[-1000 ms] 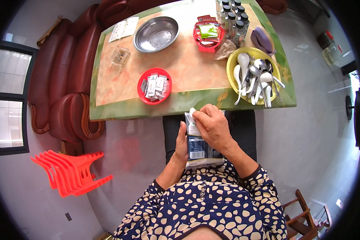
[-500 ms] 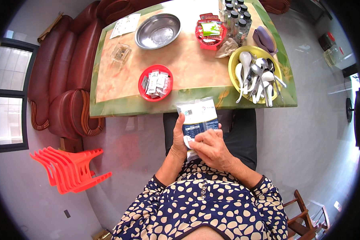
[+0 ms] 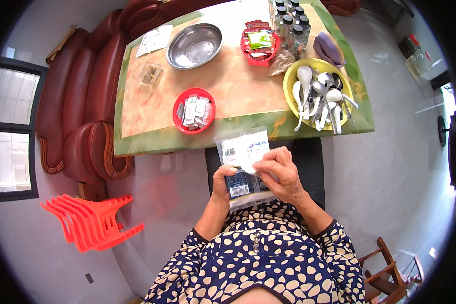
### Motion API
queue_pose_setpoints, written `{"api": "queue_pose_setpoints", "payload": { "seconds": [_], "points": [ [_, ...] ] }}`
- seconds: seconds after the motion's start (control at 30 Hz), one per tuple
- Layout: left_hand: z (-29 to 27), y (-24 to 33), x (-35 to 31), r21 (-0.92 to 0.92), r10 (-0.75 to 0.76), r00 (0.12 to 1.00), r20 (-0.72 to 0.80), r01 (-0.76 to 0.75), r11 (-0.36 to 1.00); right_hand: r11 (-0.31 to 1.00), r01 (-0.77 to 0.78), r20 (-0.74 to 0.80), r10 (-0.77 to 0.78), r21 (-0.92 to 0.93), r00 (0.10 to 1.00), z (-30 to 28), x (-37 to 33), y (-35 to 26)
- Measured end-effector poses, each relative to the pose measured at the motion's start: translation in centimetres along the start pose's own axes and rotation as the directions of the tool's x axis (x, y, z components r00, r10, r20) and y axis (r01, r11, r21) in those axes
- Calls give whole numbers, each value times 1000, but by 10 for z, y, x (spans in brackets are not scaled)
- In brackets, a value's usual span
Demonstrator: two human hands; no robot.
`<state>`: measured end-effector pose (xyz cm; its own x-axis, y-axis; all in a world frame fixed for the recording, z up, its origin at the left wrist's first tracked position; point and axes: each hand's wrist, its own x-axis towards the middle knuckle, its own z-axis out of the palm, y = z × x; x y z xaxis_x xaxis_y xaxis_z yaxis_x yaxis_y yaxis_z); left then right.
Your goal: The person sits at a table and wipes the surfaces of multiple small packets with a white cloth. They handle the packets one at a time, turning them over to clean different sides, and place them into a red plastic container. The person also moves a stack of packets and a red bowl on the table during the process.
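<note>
The left hand [image 3: 221,186] clasps a blue-and-white packet [image 3: 238,190] before the desk [image 3: 248,104]; the right hand [image 3: 285,177] pinches a white wad [image 3: 248,166] over it. On the desk's left sits a red bowl [image 3: 177,110] of sachets [image 3: 194,110]; on its right, a yellow bowl [image 3: 290,90] of spoons [image 3: 304,76].

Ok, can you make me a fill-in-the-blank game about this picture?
The left hand holds a packet printed white and dark ____.
The fingers holding a small white piece belong to the ____ hand.
The spoons lie in a ____ bowl.
The bottles have ____ caps.

Missing words: blue; right; yellow; black.
</note>
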<state>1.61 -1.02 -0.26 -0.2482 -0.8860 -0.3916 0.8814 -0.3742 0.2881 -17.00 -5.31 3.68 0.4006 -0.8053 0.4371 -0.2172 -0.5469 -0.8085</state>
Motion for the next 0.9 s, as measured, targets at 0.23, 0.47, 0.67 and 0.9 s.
{"api": "queue_pose_setpoints", "payload": {
  "seconds": [0.23,0.47,0.67,0.9],
  "points": [
    [11,-6,-8,5,-43,999,-2,43,999,934,-268,-119,302,236,946,5,18,19],
    [37,-5,0,-87,17,993,119,-6,996,620,-444,-99,646,647,757,10,21,39],
    [-23,-3,9,-99,181,981,75,-173,980,340,-510,308,499,790,810,4,19,33],
    [27,-5,7,-273,160,970,185,-106,956,246,-538,466,297,806,834,-10,-19,36]
  ]
}}
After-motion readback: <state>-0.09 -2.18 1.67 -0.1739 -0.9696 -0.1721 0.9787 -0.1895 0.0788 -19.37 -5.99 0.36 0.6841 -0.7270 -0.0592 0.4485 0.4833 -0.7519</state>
